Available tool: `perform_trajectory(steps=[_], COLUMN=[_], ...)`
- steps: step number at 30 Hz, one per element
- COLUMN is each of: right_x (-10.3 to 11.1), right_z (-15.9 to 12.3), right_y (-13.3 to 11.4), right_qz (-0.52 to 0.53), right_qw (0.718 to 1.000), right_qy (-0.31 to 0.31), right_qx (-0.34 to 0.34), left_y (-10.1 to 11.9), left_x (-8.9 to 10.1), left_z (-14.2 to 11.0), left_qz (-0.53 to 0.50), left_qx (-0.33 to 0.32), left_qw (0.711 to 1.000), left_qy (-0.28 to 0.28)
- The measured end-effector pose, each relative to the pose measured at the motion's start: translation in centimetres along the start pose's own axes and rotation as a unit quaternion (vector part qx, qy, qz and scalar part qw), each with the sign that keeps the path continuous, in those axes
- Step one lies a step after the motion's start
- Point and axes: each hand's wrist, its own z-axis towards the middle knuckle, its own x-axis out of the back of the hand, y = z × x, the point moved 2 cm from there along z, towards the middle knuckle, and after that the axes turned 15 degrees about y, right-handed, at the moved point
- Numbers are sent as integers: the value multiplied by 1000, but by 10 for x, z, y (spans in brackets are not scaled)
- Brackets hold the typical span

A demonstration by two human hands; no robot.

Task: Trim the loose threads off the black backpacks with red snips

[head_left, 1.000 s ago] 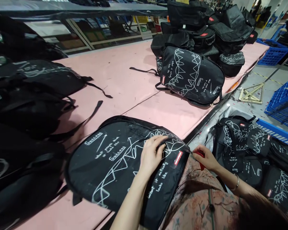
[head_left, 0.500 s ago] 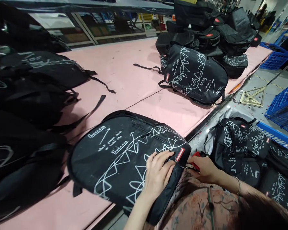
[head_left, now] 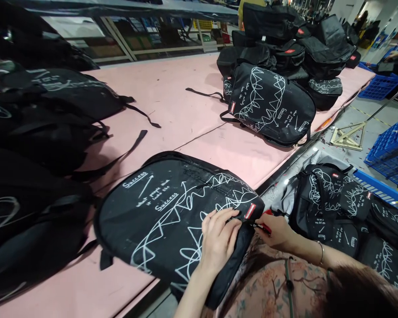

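A black backpack (head_left: 159, 221) with white scribbled lines and lettering lies front face up on the pink-topped table, its near end towards me. My left hand (head_left: 217, 238) rests on that end, thumb and fingertips drawn together on the fabric by the edge seam, beside a small red label (head_left: 250, 211). In my right hand (head_left: 277, 232) is a pair of red-handled thread snips (head_left: 262, 227). Their dark tips reach the seam just below the label, close to my left fingertips. Whether the blades touch a thread is too small to tell.
Another printed backpack (head_left: 268, 104) lies farther along the pink table (head_left: 159, 97), before a heap of black bags (head_left: 275, 44). More black bags (head_left: 36, 176) are piled at left. On the right, printed backpacks (head_left: 334, 212) fill a blue crate (head_left: 381, 190); a metal stand (head_left: 348, 134) is beyond.
My right hand has moved slightly left with the snips, bringing their tips in to the seam below the label. My left hand and the backpack have hardly moved.
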Motion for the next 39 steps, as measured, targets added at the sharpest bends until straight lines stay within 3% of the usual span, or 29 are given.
perform_trajectory(steps=[3, 6, 9, 12, 17, 22, 29, 39], right_x=[16, 34, 43, 44, 40, 34, 27, 24], right_z=[10, 26, 44, 59, 80, 97, 110, 114], right_y=[19, 47, 72, 84, 83, 80, 78, 66], right_qz=[71, 103, 118, 137, 165, 161, 176, 168], right_qw=[995, 989, 990, 990, 976, 965, 949, 935], right_qy=[50, 83, 66, 28, -27, -79, -132, -179], right_qx=[-44, -69, -38, 35, 137, 191, 227, 256], left_y=[6, 22, 42, 51, 45, 40, 40, 41], left_x=[4, -1, -15, -26, -12, 3, -2, -7], left_z=[0, 1, 0, -5, -19, -34, -50, -49], left_qz=[-22, -76, -119, -75, -29, 102, 185, 191], left_qx=[48, 71, 20, -54, -4, 10, 65, 94], left_qw=[998, 994, 992, 994, 998, 991, 973, 971], left_qy=[43, 31, -24, -59, -57, -83, -120, -109])
